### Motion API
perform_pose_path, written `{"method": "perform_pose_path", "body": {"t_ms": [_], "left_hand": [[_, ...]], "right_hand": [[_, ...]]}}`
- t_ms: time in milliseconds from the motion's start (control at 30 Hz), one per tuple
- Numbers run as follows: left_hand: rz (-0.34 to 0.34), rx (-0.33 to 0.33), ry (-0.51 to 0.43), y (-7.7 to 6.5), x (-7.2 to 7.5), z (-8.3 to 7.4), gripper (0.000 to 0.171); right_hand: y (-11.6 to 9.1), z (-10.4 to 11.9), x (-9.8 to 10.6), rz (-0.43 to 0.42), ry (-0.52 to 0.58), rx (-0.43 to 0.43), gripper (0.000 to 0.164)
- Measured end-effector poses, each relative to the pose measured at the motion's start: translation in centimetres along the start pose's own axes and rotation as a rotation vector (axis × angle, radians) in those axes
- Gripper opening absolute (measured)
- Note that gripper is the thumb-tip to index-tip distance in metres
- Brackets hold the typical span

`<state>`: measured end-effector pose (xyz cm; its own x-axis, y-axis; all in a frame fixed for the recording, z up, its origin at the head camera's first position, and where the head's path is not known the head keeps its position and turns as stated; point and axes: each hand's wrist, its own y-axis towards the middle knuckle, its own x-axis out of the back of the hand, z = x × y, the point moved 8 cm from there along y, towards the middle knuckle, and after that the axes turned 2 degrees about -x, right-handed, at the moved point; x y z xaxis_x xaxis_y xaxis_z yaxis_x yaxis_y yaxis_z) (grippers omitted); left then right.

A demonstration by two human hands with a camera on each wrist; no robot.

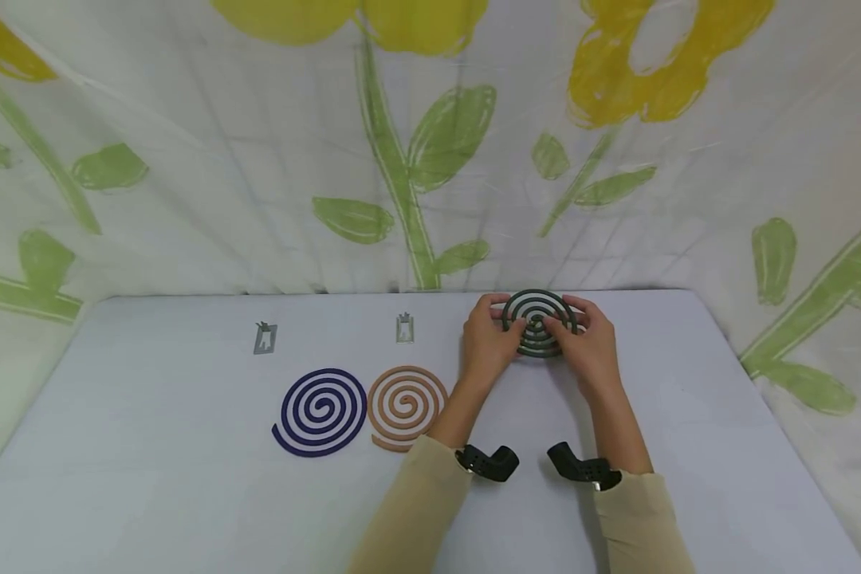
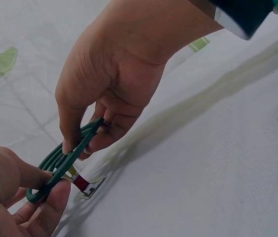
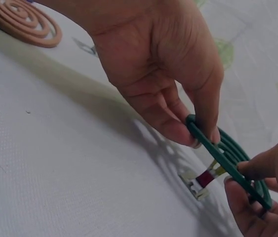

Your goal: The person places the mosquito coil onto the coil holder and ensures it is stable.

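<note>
A dark green mosquito coil (image 1: 538,349) is held between both hands above the back right of the table. My left hand (image 1: 486,341) pinches its left side, thumb on the near face and fingers behind. On the opposite side my right hand (image 1: 594,339) grips it the same way, thumb close to the centre. In both wrist views the coil is tilted, clear of the tabletop. Beneath it a small metal coil stand (image 3: 194,185) shows its flat base on the table and an upright part reaching toward the coil's middle. Whether the two are joined I cannot tell.
A dark blue coil (image 1: 323,440) and an orange-brown coil (image 1: 405,368) lie side by side left of my arms. Behind them are two flat metal stands, one at the left (image 1: 265,339) and another (image 1: 405,328) nearer the middle. A flower-printed curtain (image 1: 273,159) borders the table's back.
</note>
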<state>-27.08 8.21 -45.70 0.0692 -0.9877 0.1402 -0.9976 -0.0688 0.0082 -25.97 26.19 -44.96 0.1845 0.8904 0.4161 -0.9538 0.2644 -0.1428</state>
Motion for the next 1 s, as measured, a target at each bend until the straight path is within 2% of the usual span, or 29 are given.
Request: {"method": "perform_pose_path", "body": {"t_ms": [300, 433, 767, 1000], "left_hand": [[-0.002, 0.021, 0.043, -0.07, 0.34, 0.35, 0.041], [-0.001, 0.027, 0.03, 0.01, 0.22, 0.32, 0.041], [-0.025, 0.008, 0.06, 0.32, 0.39, 0.25, 0.041], [-0.008, 0.003, 0.074, 0.36, 0.3, -0.07, 0.042]], "right_hand": [[-0.31, 0.05, -0.32, 0.003, 0.016, -0.005, 0.06], [-0.28, 0.21, -0.22, 0.0, 0.017, 0.013, 0.06], [-0.15, 0.32, -0.22, -0.012, 0.021, 0.016, 0.058], [-0.21, 0.56, 0.11, -0.031, 0.001, 0.023, 0.056]]}}
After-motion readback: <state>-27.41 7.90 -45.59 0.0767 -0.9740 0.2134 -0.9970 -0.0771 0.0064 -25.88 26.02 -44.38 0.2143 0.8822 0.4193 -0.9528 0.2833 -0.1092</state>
